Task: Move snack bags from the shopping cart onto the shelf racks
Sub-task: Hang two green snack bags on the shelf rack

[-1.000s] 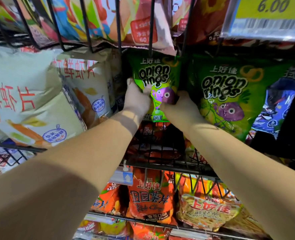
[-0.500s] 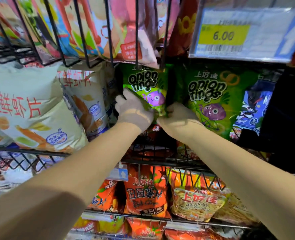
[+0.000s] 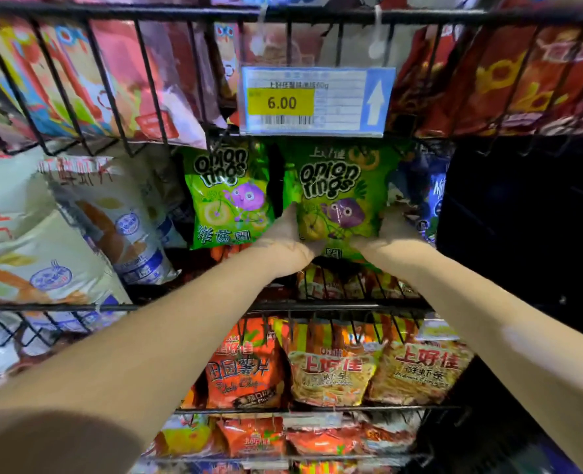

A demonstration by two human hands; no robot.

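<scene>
The shelf racks [image 3: 317, 306] fill the view as stacked black wire tiers. Most tiers look well stocked, so this section seems largely done. The shopping cart is out of sight, so how many bags remain cannot be told. The step in hand appears to be seating one bag in the middle tier.

On the left of the middle tier, the large white bags [image 3: 26, 234] lean against each other and take up the most room. In the top tier, pink bags [image 3: 122, 80] stand on the left and red bags [image 3: 505, 80] on the right, behind upright wires. A lower tier holds orange bags [image 3: 245, 367] on the left with yellow bags [image 3: 331, 374] just beside them on the right. More orange packs lie in the bottom tier.

The held onion-rings bag [image 3: 338, 186] stands upright in the middle tier. A second onion-rings bag [image 3: 228, 196] is just left of it and a blue bag [image 3: 433, 206] is to its right. The left hand [image 3: 283, 234] grasps its lower left edge and the right hand [image 3: 391, 230] its lower right edge. Their fingers wrap around the edges and are partly hidden. The space further right is too dark to read.

A price tag [image 3: 317, 100] hangs from the top tier's front wire.
</scene>
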